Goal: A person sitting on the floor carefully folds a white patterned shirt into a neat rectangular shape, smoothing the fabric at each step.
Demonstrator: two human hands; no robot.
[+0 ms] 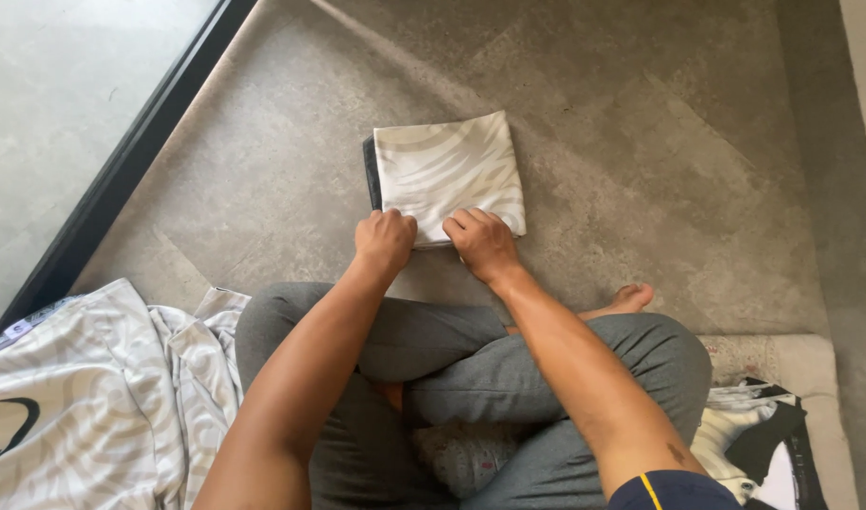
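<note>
While the person sits cross-legged in grey trousers, a loose pile of cream wavy-patterned cloth lies at the left knee. Ahead on the grey floor, left hand and right hand, fingers curled, pinch the near edge of a folded cream wavy-patterned square cloth.

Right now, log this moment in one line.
left hand gripping near edge | right hand likewise | folded cream wave-patterned cloth on grey floor
</note>
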